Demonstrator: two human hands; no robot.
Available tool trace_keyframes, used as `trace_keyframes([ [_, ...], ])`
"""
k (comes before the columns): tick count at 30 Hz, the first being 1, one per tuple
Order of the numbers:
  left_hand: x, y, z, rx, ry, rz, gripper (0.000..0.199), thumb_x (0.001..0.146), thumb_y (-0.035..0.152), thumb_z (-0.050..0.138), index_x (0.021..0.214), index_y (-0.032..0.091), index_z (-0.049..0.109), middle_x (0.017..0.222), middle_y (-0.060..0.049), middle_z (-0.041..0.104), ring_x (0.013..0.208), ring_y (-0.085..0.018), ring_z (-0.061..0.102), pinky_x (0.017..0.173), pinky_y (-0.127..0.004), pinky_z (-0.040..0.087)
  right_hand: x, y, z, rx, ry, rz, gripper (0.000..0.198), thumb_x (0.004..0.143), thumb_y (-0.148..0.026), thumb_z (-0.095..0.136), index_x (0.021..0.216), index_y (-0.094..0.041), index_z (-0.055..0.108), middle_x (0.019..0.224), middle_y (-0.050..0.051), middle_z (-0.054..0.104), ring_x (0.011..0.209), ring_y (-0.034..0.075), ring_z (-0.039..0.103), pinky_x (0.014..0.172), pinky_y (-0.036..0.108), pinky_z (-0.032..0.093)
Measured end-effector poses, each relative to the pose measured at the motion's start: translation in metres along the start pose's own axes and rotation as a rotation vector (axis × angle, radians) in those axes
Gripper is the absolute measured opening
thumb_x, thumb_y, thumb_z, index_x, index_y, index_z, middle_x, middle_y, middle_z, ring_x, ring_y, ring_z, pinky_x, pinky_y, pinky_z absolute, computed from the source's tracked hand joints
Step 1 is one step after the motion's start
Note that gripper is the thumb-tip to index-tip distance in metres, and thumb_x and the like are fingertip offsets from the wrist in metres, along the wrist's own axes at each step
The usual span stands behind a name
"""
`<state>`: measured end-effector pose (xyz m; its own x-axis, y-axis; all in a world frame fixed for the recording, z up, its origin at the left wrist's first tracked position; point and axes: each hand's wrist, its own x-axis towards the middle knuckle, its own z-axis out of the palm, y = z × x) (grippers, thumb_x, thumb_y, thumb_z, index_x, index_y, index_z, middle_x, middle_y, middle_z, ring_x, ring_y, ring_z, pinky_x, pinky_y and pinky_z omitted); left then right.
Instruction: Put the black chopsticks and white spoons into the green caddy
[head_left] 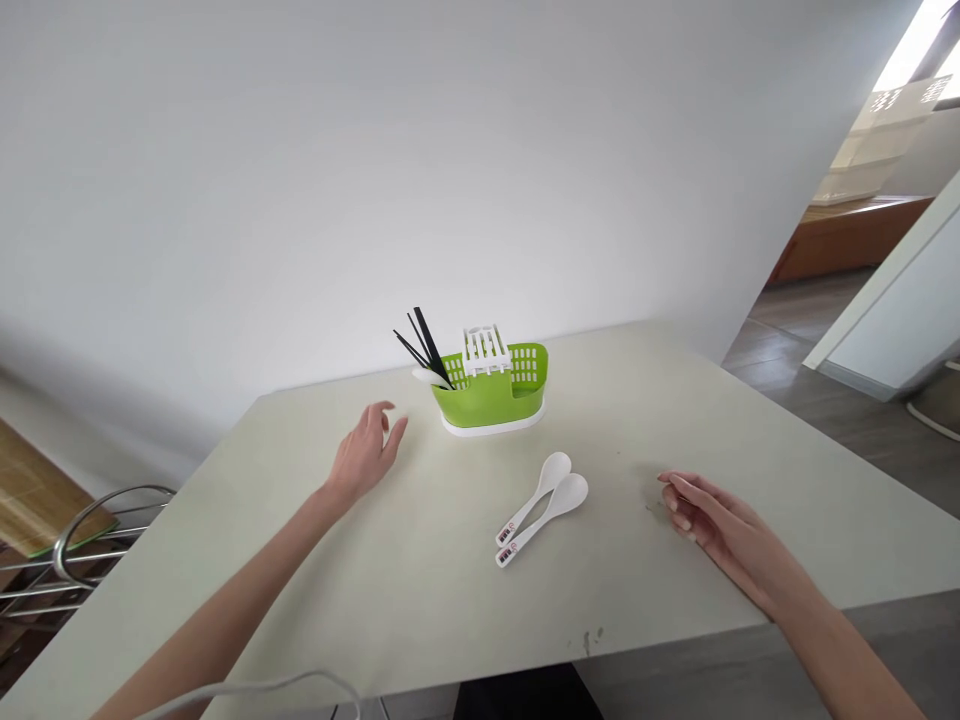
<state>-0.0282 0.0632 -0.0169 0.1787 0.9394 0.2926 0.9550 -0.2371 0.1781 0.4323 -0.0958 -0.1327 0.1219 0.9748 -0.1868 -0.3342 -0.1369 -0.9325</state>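
Note:
My left hand [365, 449] is just left of a green utensil holder [487, 402], with thumb and fingers apart and nothing between them. The holder has a white base and a white slotted rack [486, 349] over its middle. Black chopsticks [429, 345] and a white spoon [430, 377] lean out of its left compartment. In front of it, two white spoons [564, 494] lie side by side on the table, bowls toward the back right and printed handle ends toward me. My right hand [716, 525] rests to their right, apart from them, fingers loosely curled and holding nothing visible.
The pale table [420, 610] backs onto a white wall [480, 180]. A metal wire rack [82, 550] with a wooden board [45, 490] stands off the left edge. A light cable [285, 682] crosses the near left edge. Grey floor [802, 330] lies to the right.

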Motion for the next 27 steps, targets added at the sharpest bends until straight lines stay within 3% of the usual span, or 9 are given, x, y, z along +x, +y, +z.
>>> trace_keyframes([
  [5, -0.059, -0.035, 0.031, -0.102, -0.084, -0.156, 0.042, 0.104, 0.058, 0.035, 0.118, 0.023, 0.054, 0.093, -0.004, 0.069, 0.077, -0.023, 0.067, 0.071, -0.037, 0.050, 0.004, 0.004, 0.024, -0.483, 0.006, -0.076, 0.057, 0.091, -0.074, 0.063, 0.110, -0.020, 0.071, 0.078, 0.004, 0.066, 0.067, 0.019, 0.059, 0.063, 0.032, 0.050],
  [11, -0.079, -0.026, 0.046, -0.109, -0.059, -0.051, 0.037, 0.104, 0.056, 0.039, 0.108, 0.023, 0.057, 0.084, -0.002, 0.068, 0.079, -0.025, 0.066, 0.075, -0.038, 0.049, 0.013, 0.005, 0.063, -0.929, 0.011, -0.179, 0.048, 0.096, -0.067, 0.055, 0.115, -0.026, 0.071, 0.096, 0.006, 0.077, 0.074, 0.022, 0.069, 0.075, 0.036, 0.054],
  [15, -0.079, -0.022, 0.047, -0.085, -0.050, -0.019, 0.037, 0.105, 0.054, 0.038, 0.108, 0.023, 0.057, 0.082, -0.003, 0.066, 0.081, -0.026, 0.065, 0.078, -0.041, 0.050, 0.016, 0.007, 0.082, -1.053, -0.007, -0.191, 0.044, 0.097, -0.064, 0.050, 0.106, -0.027, 0.071, 0.098, 0.006, 0.078, 0.080, 0.024, 0.070, 0.073, 0.036, 0.052],
  [21, -0.084, -0.022, 0.047, -0.076, -0.053, 0.010, 0.031, 0.106, 0.046, 0.037, 0.110, 0.023, 0.058, 0.086, -0.004, 0.069, 0.086, -0.027, 0.067, 0.079, -0.041, 0.051, 0.017, 0.008, 0.094, -1.134, 0.090, -0.137, 0.045, 0.100, -0.062, 0.042, 0.084, -0.027, 0.066, 0.090, 0.007, 0.078, 0.085, 0.028, 0.071, 0.068, 0.034, 0.046],
  [27, -0.086, -0.023, 0.048, -0.099, -0.015, 0.028, 0.026, 0.105, 0.043, 0.040, 0.107, 0.024, 0.059, 0.083, -0.004, 0.070, 0.084, -0.027, 0.068, 0.079, -0.040, 0.051, 0.018, -0.003, 0.082, -1.058, -0.163, -0.197, 0.054, 0.101, -0.068, 0.043, 0.072, -0.025, 0.056, 0.067, 0.002, 0.066, 0.062, 0.020, 0.057, 0.064, 0.032, 0.044],
])
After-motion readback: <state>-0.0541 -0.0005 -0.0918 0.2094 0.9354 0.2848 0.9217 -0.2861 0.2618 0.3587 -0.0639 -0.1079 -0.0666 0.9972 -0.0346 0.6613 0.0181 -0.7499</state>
